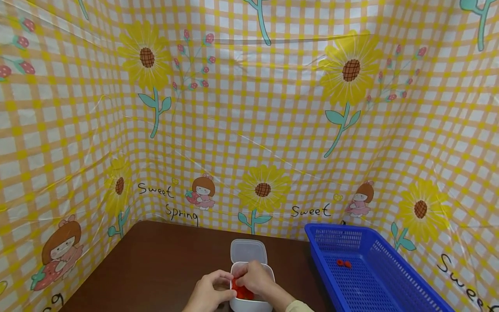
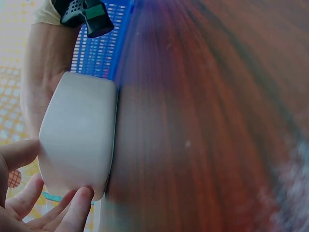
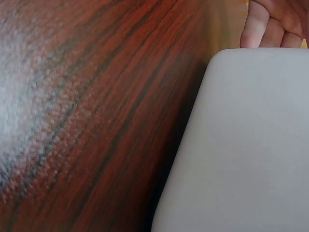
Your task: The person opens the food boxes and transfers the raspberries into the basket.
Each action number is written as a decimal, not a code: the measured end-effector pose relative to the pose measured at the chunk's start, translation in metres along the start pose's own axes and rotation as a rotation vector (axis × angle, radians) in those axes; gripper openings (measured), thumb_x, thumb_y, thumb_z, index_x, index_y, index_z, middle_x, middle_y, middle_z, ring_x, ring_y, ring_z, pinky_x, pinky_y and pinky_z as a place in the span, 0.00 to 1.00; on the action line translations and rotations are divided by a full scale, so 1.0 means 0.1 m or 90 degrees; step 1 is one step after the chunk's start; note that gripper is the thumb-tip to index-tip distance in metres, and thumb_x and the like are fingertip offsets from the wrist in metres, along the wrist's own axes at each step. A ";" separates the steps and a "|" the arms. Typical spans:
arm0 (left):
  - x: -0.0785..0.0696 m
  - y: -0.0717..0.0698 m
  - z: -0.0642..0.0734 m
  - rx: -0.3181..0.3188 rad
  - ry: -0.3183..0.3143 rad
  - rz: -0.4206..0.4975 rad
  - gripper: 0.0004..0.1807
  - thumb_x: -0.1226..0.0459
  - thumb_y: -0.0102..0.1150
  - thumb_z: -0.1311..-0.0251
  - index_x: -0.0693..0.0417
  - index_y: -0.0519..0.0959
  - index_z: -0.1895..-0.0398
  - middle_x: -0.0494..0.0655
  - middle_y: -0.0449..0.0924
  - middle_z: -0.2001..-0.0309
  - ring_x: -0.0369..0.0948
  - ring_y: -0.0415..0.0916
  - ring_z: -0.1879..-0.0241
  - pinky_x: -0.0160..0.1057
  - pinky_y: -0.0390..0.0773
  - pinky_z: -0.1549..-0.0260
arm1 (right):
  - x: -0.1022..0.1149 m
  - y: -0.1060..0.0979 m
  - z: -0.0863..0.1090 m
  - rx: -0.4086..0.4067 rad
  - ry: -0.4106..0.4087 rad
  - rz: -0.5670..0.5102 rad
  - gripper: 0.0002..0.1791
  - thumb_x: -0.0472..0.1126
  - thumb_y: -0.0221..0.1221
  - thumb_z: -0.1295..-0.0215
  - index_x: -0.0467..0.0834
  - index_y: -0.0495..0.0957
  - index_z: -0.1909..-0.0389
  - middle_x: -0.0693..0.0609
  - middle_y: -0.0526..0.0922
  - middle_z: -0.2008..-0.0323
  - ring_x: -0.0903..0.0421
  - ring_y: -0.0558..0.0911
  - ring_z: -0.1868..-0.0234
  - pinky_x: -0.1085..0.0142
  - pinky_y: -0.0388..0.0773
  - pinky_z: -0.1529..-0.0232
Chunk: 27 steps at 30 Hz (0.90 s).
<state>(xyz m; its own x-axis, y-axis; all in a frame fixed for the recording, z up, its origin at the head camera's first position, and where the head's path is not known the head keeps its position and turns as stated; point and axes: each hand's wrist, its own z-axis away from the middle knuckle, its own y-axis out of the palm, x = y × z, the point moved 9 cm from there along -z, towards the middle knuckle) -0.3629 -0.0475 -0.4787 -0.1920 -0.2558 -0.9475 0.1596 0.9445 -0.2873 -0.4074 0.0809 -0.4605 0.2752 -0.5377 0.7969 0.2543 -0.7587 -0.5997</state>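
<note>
A white plastic box (image 1: 251, 305) stands on the brown table with its translucent lid (image 1: 248, 251) folded back behind it. Small red pieces (image 1: 244, 293) lie inside. My left hand (image 1: 208, 291) holds the box by its left side, the index finger and thumb at the rim; the left wrist view shows its fingertips against the white wall (image 2: 79, 135). My right hand (image 1: 255, 278) reaches down into the box, its fingertips over the red pieces. Whether it pinches one I cannot tell. In the right wrist view the box wall (image 3: 241, 145) hides that hand's fingers.
To the right stands a blue perforated basket (image 1: 327, 273) with two small red pieces (image 1: 344, 263) near its left wall. A checked sunflower cloth (image 1: 249, 143) hangs behind and at both sides of the brown table (image 1: 167, 264).
</note>
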 end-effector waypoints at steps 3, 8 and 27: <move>-0.02 -0.01 0.00 -0.003 -0.004 -0.001 0.19 0.61 0.74 0.46 0.55 0.82 0.52 0.50 0.87 0.58 0.42 0.82 0.59 0.45 0.79 0.59 | 0.02 -0.01 0.00 -0.004 0.000 0.003 0.05 0.27 0.66 0.46 0.37 0.88 0.70 0.47 0.87 0.75 0.60 0.78 0.77 0.70 0.76 0.77; -0.02 -0.01 0.01 -0.003 -0.011 0.005 0.19 0.61 0.74 0.46 0.56 0.82 0.51 0.50 0.87 0.57 0.42 0.83 0.59 0.44 0.80 0.59 | 0.02 -0.01 0.00 -0.008 0.003 0.024 0.06 0.26 0.66 0.47 0.37 0.88 0.69 0.49 0.87 0.75 0.61 0.78 0.78 0.70 0.76 0.77; -0.01 0.00 0.01 -0.002 0.002 0.024 0.19 0.63 0.74 0.47 0.57 0.82 0.52 0.50 0.87 0.58 0.40 0.82 0.60 0.38 0.80 0.62 | 0.02 -0.02 0.03 -0.016 0.006 0.083 0.02 0.31 0.68 0.46 0.38 0.87 0.76 0.53 0.83 0.82 0.64 0.73 0.81 0.72 0.71 0.81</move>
<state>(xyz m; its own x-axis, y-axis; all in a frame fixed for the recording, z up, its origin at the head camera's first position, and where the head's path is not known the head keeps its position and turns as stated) -0.3621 -0.0473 -0.4778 -0.1885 -0.2194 -0.9572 0.1635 0.9541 -0.2509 -0.4048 0.0821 -0.4581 0.2950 -0.6356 0.7134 0.1934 -0.6915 -0.6960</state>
